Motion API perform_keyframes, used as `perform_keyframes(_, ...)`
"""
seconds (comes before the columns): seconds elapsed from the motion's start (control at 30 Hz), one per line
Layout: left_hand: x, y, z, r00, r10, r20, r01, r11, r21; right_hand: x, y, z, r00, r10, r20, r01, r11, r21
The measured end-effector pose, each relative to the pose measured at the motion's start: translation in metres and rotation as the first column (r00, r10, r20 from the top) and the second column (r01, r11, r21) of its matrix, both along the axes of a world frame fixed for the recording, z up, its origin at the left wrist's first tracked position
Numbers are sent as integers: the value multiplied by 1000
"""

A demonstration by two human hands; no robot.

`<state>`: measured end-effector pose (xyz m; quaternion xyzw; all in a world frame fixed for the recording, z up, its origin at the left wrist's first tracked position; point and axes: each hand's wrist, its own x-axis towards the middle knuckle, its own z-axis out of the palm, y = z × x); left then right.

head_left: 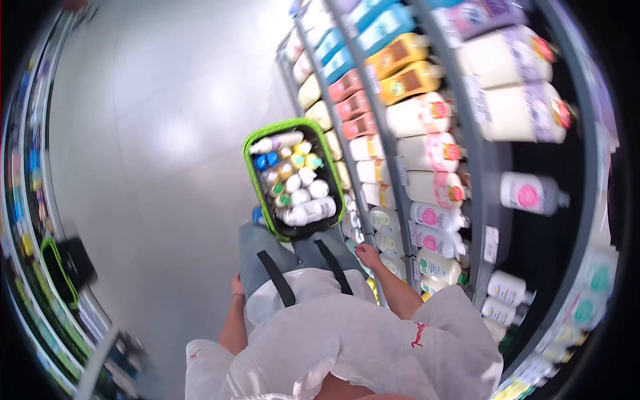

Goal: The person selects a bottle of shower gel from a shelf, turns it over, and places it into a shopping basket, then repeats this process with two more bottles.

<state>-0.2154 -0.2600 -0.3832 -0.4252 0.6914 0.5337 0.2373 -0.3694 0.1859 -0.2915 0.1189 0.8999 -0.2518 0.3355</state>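
Right hand point(366, 255) is down by the shelf rack point(522, 250), fingers loosely curled, just beside some pale bottles point(391, 265). Can't tell if it's actually holding one. Left hand point(238, 285) is by the left trouser leg point(255, 263), too hidden to tell its grip. The green-rimmed black basket point(293, 125) is beyond both hands, roughly between them, crammed with bottles, with a white bottle point(311, 212) lying across the near end.
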Motion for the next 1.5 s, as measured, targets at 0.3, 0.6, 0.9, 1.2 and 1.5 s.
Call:
perform_keyframes(0.3, -155, -39, 52, 992, 119, 48, -128, 949, 290, -35, -22, 2, 875, -479, -67, 417, 819, -395)
perform_keyframes(0.6, -173, -40, 45, 994, -105, 16, 96, 955, 279, -181, -71, 221, 683, -592, -428, 99, 655, -749)
perform_keyframes(0.9, -127, -73, -2, 849, -529, 11, 522, 835, -175, -246, -27, 389, 3, -652, -758, -83, 755, -650)
perform_keyframes(1.2, -163, -71, 8, 843, -538, -27, 524, 830, -190, -318, -9, 405, 87, -659, -747, -84, 743, -664)
perform_keyframes(1.5, -168, -62, 11, 836, -542, -90, 516, 831, -209, -355, 8, 400, 28, -665, -746, 32, 746, -665)
